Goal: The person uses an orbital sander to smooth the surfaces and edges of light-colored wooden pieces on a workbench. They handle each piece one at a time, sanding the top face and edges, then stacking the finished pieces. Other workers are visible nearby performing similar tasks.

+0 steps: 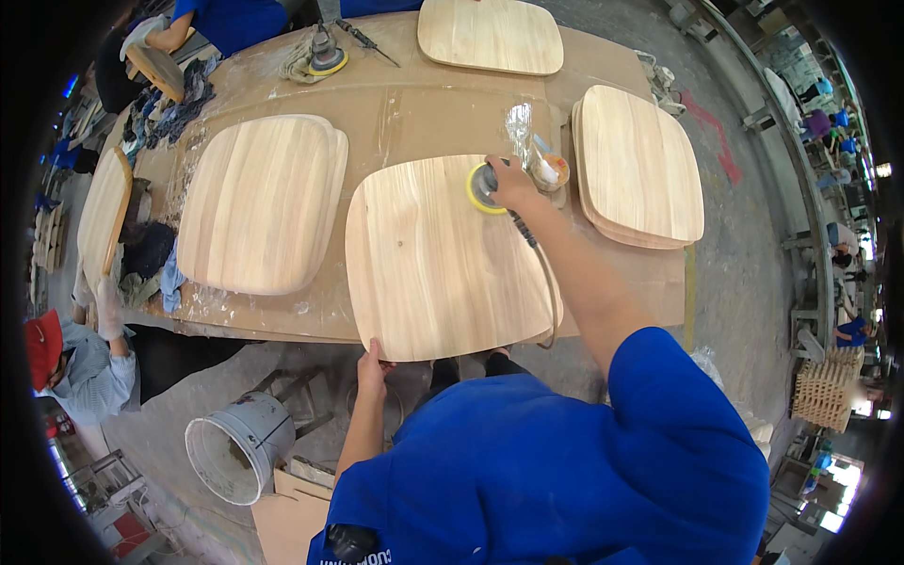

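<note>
A pale wooden panel with rounded corners (433,264) lies before me, its near edge reaching the table's front. My right hand (513,184) grips a round sander with a yellow-rimmed pad (481,191), which rests on the panel's far right part. From the sander a hose (544,273) runs back along my right forearm. My left hand (373,365) pinches the panel's near left edge, the thumb on top and the other fingers mostly hidden below. Just beyond my right hand stands a small container (549,171) with something white in it.
Stacked panels lie left (259,202) and right (640,165); another panel (490,36) lies at the far edge. A second sander (325,55) rests on the cardboard-covered table (377,118). Co-workers hold panels at the left. A white bucket (240,447) stands below.
</note>
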Motion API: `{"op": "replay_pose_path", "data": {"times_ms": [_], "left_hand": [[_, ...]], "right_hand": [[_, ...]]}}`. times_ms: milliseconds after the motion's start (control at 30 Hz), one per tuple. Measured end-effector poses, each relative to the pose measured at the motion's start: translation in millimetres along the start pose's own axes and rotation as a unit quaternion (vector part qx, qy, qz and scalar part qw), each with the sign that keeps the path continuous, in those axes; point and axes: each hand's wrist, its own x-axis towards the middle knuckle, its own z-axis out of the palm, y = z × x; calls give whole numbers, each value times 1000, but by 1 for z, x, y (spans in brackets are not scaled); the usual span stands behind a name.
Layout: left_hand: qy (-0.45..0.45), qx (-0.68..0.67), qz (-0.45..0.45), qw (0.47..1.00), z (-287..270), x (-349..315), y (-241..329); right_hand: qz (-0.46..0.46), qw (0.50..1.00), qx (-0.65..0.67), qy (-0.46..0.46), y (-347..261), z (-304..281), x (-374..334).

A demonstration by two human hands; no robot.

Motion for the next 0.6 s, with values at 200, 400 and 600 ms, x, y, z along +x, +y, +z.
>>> {"op": "replay_pose_path", "data": {"times_ms": [200,400,600], "left_hand": [[52,101,40,993,-25,19,19],[62,245,-32,967,-26,19,25],[75,235,-31,968,-23,17,28]], "right_hand": [[-75,997,-16,-27,44,12,-61],[-73,997,-20,-19,78,4,-86],[-159,983,30,-87,83,33,-198]]}}
